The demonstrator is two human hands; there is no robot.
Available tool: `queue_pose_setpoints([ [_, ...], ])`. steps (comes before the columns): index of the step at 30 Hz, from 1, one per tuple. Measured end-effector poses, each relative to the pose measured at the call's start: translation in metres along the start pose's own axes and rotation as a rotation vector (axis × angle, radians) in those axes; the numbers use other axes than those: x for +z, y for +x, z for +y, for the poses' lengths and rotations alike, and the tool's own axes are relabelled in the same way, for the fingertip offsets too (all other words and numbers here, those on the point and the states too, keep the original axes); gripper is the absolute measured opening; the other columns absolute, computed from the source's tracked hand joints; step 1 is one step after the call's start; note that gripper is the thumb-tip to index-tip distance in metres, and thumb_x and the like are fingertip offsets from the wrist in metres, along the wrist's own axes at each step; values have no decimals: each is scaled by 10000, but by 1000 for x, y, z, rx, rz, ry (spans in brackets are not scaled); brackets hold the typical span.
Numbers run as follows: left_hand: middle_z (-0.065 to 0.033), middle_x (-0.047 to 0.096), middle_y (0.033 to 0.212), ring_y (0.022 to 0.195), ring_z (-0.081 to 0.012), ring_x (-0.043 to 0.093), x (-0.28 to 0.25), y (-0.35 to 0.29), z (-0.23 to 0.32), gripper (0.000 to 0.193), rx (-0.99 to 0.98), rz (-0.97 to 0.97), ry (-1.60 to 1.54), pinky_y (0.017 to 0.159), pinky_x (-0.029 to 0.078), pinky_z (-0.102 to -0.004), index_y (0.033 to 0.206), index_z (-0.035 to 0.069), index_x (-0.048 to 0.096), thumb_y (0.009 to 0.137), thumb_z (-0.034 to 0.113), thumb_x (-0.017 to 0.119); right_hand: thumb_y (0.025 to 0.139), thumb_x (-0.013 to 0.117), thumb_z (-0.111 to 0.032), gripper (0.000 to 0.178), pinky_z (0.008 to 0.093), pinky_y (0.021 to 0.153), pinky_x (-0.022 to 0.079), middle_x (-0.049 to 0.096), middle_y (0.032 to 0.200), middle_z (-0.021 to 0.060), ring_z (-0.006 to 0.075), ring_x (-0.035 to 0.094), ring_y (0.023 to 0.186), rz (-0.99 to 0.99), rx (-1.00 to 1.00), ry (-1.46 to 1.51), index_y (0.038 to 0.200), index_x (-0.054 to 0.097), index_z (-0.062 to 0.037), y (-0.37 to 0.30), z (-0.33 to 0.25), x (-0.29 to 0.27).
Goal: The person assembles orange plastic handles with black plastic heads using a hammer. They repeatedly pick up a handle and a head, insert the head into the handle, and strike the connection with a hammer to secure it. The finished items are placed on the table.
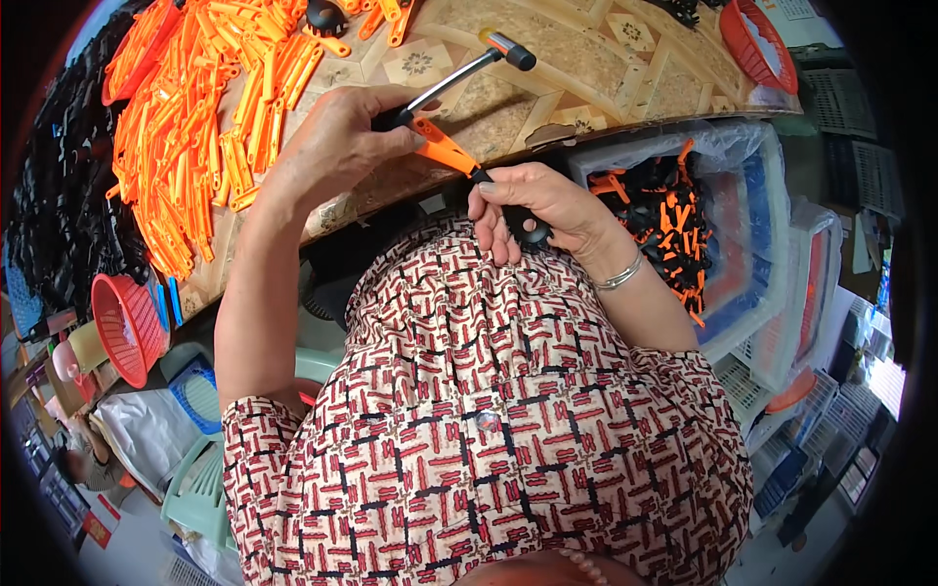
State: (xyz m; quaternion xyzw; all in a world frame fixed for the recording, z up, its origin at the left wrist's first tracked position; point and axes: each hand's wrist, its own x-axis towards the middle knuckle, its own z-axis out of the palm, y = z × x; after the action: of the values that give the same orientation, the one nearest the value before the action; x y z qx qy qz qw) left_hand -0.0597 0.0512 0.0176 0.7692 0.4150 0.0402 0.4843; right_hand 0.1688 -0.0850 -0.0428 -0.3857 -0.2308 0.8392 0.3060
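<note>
My left hand [357, 142] is closed round the dark handle of a small hammer [454, 80], whose head points away over the table. The same hand's thumb and fingers also pinch one end of an orange plastic strip [447, 150]. At the strip's other end is a small black piece [480, 176], pinched by the thumb and forefinger of my right hand [552, 207]. My right hand's other fingers curl loosely, and a round black part [535, 232] shows beneath it. Both hands are at the table's near edge, just above my lap.
Orange strips [195, 127] lie heaped at the table's left, beside black parts [68, 195]. A red basket [130, 327] is at the left edge. On my right, a plastic-lined crate [752, 244] holds black and orange pieces [674, 220]. Another red basket [757, 44] stands far right.
</note>
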Motion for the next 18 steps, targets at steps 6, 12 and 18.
queue_pose_setpoints([
  [6, -29, 734, 941, 831, -75, 634, -6, 10, 16, 358, 10, -70, 87, 795, 524, -259, 1236, 3, 698, 897, 117, 702, 1008, 617, -230, 277, 226, 489, 554, 719, 775, 174, 184, 714, 601, 72, -52, -35, 1010, 640, 46, -1, 0, 1],
  [12, -62, 746, 922, 810, -94, 653, 1, 14, 17, 352, 87, -13, 209, 769, 532, -290, 1221, 27, 707, 885, 131, 717, 1040, 572, -273, 308, 237, 506, 532, 717, 753, 145, 163, 692, 572, 142, -72, -138, 1019, 642, 26, -3, -7, 12],
  [18, -109, 711, 872, 788, -158, 669, 9, 11, 9, 372, 235, 144, 298, 761, 528, -314, 1204, 20, 705, 866, 170, 739, 1060, 532, -317, 379, 245, 473, 505, 702, 702, 150, 179, 669, 524, 177, -91, -189, 924, 634, 22, 0, -6, 14],
])
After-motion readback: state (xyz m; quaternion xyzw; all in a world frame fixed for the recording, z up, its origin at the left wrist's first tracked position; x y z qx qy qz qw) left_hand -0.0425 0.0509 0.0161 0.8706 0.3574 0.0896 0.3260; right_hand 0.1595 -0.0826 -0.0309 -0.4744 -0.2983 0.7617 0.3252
